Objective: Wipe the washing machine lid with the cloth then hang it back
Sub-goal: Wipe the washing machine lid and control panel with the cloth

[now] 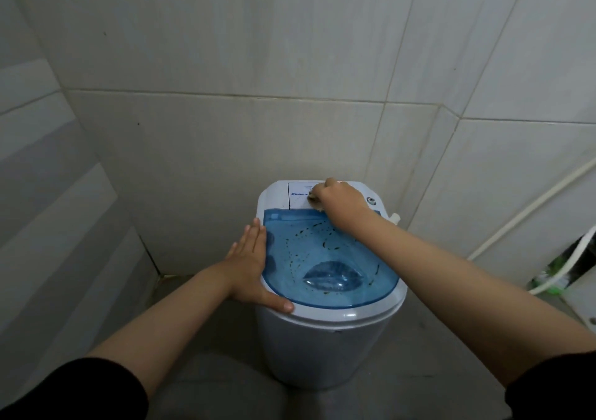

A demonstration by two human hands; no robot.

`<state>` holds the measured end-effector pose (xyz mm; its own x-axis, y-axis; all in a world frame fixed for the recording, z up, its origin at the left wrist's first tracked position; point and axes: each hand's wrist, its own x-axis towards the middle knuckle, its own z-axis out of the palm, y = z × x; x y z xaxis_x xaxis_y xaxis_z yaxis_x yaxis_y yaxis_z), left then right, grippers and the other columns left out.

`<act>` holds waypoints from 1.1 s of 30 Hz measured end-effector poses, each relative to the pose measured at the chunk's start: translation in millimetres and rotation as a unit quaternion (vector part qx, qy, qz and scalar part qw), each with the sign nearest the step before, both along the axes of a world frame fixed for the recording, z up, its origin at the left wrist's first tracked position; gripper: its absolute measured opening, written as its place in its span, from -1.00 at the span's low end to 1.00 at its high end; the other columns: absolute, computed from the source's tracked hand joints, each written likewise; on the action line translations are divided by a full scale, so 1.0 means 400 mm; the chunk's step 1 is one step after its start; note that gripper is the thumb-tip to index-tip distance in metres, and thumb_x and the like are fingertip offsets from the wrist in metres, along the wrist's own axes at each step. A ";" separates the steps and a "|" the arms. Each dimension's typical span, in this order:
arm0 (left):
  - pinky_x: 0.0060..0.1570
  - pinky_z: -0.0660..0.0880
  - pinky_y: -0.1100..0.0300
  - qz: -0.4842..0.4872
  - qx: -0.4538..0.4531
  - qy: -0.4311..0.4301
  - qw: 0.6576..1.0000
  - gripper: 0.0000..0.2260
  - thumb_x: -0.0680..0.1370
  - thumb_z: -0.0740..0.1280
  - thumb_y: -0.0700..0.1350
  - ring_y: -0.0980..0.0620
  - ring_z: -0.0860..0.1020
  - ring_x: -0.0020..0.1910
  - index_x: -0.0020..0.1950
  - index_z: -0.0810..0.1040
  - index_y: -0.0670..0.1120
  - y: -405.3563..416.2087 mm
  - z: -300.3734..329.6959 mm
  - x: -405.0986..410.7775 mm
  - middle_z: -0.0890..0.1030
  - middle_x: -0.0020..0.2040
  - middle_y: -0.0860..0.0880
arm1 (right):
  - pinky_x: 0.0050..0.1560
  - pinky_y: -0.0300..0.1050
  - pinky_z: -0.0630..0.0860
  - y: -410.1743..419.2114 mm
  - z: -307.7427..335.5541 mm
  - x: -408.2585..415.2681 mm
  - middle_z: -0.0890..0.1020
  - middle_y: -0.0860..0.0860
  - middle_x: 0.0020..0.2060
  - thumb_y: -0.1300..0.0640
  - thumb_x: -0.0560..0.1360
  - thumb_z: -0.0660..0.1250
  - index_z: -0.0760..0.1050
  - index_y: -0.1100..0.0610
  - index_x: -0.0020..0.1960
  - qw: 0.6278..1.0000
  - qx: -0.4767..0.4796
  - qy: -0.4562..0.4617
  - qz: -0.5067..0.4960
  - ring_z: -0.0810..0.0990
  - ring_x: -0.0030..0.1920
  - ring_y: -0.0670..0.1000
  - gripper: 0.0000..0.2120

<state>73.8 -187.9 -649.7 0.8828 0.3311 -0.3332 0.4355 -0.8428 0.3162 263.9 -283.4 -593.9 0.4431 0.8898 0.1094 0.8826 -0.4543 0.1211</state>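
On top of washer [329,348] | right hand [338,202] fisted round cloth [314,198] by unreadable blue logo | left hand [254,263] flat, holding nothing, against blue lid [325,258] edge | walls close

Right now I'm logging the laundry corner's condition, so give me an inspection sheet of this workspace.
Surface: blue see-through lid shut, dark specks across it; white control panel behind it.
Job's things: cloth bunched under the right hand, pressed on the panel, mostly hidden.
Clutter: nothing seen on the washing machine.
Grip: left hand flat and open on the lid's left rim; right hand closed on the cloth.
Cables: white hose along the right wall.
Surroundings: tiled walls, grey floor; green item at the right, unclear.
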 end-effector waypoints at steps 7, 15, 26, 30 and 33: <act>0.48 -0.20 -0.14 -0.001 0.004 0.000 1.000 0.38 0.06 0.35 0.51 -0.06 -0.43 0.45 0.43 -0.50 -0.11 0.000 0.003 0.000 -0.51 0.45 -0.07 | -0.04 -0.01 0.52 0.037 0.109 0.049 0.60 0.15 0.11 0.34 0.44 0.25 0.50 0.14 0.23 0.996 -0.052 0.048 0.057 0.57 0.10 0.17 -0.62; 0.48 -0.24 -0.10 0.003 -0.007 0.001 1.000 0.36 0.09 0.38 0.48 -0.02 -0.47 0.43 0.42 -0.52 -0.07 0.002 -0.002 0.000 -0.56 0.42 -0.01 | 0.02 0.03 0.52 0.180 0.065 0.002 0.54 0.22 0.20 0.31 0.55 0.18 0.37 0.27 0.29 0.994 -0.061 -0.042 0.077 0.57 0.15 0.23 -0.69; 0.48 -0.23 -0.11 0.013 -0.002 -0.015 1.000 0.37 0.06 0.37 0.50 -0.01 -0.46 0.44 0.43 -0.51 -0.06 0.002 -0.011 -0.001 -0.53 0.44 0.00 | 0.13 0.13 0.56 0.188 -0.025 -0.068 0.55 0.19 0.21 0.39 0.52 0.19 0.46 0.26 0.25 0.983 -0.130 -0.094 0.094 0.55 0.20 0.20 -0.68; 0.48 -0.22 -0.14 0.015 -0.004 -0.019 1.000 0.39 0.03 0.36 0.52 -0.03 -0.44 0.45 0.42 -0.52 -0.06 0.002 -0.009 0.001 -0.51 0.46 -0.02 | 0.15 0.05 0.54 0.164 -0.013 -0.105 0.52 0.15 0.26 0.37 0.56 0.16 0.43 0.25 0.30 0.975 -0.155 -0.103 0.117 0.52 0.25 0.16 -0.67; 0.48 -0.22 -0.11 0.013 -0.004 -0.028 1.000 0.40 0.03 0.37 0.50 -0.04 -0.41 0.47 0.43 -0.51 -0.08 -0.002 -0.006 0.000 -0.49 0.47 -0.05 | 0.10 -0.03 0.50 0.138 0.023 -0.117 0.54 0.14 0.24 0.30 0.58 0.13 0.44 0.24 0.28 0.975 -0.157 -0.093 0.123 0.53 0.23 0.14 -0.70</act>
